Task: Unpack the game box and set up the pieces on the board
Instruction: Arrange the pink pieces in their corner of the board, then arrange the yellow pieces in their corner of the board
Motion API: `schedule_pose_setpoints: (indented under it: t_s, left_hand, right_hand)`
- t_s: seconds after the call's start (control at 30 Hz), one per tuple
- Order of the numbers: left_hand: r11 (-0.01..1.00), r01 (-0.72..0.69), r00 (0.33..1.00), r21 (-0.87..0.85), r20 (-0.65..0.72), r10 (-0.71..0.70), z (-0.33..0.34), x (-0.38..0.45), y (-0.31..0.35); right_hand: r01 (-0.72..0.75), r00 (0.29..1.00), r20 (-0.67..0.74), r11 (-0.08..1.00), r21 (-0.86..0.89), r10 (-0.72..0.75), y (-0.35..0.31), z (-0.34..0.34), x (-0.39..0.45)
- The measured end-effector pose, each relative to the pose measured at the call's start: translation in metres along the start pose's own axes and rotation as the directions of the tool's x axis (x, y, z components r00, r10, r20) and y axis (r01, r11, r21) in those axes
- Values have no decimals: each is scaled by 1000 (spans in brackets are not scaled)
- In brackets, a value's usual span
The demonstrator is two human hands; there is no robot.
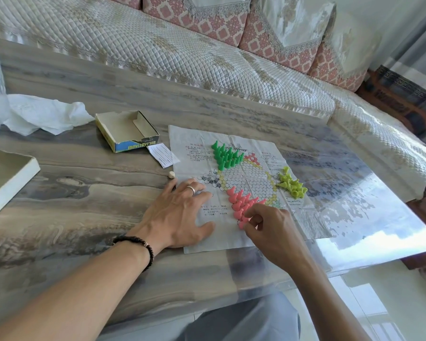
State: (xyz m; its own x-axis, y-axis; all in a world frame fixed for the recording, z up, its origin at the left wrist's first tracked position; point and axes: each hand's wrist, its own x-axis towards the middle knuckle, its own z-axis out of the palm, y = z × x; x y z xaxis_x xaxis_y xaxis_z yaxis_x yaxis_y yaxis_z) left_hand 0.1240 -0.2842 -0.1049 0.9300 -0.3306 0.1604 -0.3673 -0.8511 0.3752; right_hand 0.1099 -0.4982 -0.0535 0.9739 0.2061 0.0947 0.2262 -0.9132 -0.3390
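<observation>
So the board (246, 178), a creased paper sheet, is spread flat on the tabletop (84, 205), and three lots of pegs are already stood up on it: green pegs (225, 155) at the far point, yellow pegs (292, 184) off to the right, pink pegs (242, 205) at the near point. The pink cluster is where the action is. The right hand (273, 227) is parked right at its near end, and the grip there is pinched together on what looks like a pink peg at the tip of the triangle, though exactly which peg is held can't be made out behind the knuckles. The pink rows run away from that hand, up and to the left toward the middle of the board, so any spot left to fill is probably reached by a short nudge, no stretch needed. The left hand (182, 215) is laid flat with fingers spread on the sheet's left edge, just beside the pink pegs, and the paper seems to be pinned down by it. The open box (127, 130) is left well apart, past the board's far left corner.
</observation>
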Motion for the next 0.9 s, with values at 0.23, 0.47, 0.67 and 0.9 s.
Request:
schedule_pose_setpoints:
  t_s: [0.23,0.47,0.67,0.9]
  left_hand:
    - [1000,-5,1000,0,-11,5,0,0,0]
    - [1000,-15,1000,0,-26,15,0,0,1]
    - [998,-53,997,44,-47,55,0,-3,1]
    - [999,-14,993,37,116,10,-6,-2,5]
  right_hand:
    - [21,999,-38,1000,7,-20,1,5,2]
    - [32,997,-70,999,27,-30,4,8,3]
    - [46,990,-135,999,4,-45,11,1,4]
    - [8,989,-149,999,-49,-15,28,-13,14]
